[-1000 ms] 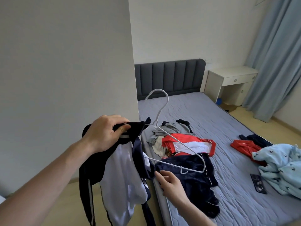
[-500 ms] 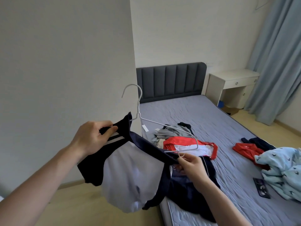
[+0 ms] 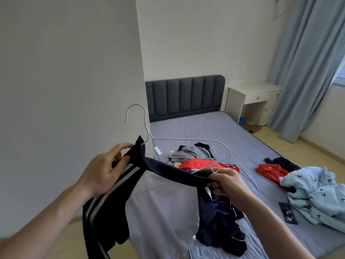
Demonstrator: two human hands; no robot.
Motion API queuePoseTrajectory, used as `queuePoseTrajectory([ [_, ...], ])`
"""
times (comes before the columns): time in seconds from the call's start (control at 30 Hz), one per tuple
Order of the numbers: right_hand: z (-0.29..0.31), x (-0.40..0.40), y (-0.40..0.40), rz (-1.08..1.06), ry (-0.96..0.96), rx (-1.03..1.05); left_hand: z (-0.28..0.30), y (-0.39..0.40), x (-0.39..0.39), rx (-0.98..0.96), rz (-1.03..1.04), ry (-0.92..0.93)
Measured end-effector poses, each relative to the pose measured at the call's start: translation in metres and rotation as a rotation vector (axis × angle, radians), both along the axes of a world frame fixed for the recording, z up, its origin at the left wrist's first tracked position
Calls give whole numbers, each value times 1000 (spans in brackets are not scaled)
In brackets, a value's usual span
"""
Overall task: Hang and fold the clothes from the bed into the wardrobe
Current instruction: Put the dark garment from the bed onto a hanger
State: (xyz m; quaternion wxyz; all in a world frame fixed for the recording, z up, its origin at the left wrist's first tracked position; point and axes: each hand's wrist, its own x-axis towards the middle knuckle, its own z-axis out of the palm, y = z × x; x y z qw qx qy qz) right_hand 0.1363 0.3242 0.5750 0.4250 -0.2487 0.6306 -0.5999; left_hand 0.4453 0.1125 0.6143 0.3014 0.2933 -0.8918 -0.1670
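Off-white walls [image 3: 196, 34], a dark padded headboard [image 3: 184, 96], a white bedside desk [image 3: 252, 98], blue curtains [image 3: 298, 71], pale wood floor [image 3: 298, 152].

Clothes pile [image 3: 197, 157] lies mid-bed [image 3: 233, 135]; headboard [image 3: 184, 97] behind, nightstand [image 3: 252, 101] right (curtain [image 3: 298, 71] beyond).

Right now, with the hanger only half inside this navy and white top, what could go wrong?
1. The right arm of the white hanger lies bare outside the collar; if the right hand lets go, the navy and white top may slide off.
2. The left hand pinches only the collar, so its weight could pull it free.
3. The hook sits near the wall corner and might catch.
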Motion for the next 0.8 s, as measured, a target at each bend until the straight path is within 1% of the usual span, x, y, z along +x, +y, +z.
queuePoseTrajectory([
  [0.07,1,1,-6,-41,22,4,0,7,-8,82,-56,-10],
  [0.23,4,2,-15,6,127,12,6,18,-28,229,-65,22],
  [0.37,2,3,-19,24,182,38,-3,23,-35,411,-98,55],
  [0.4,2,3,-20,21,186,46,-6,25,-37,428,-108,71],
  [0.57,-2,3,-23,20,170,62,-10,26,-45,358,-121,106],
  [0.73,-8,5,-31,69,195,70,-6,30,-59,420,-129,165],
  [0.8,-10,7,-36,80,186,68,-9,35,-63,417,-135,170],
])
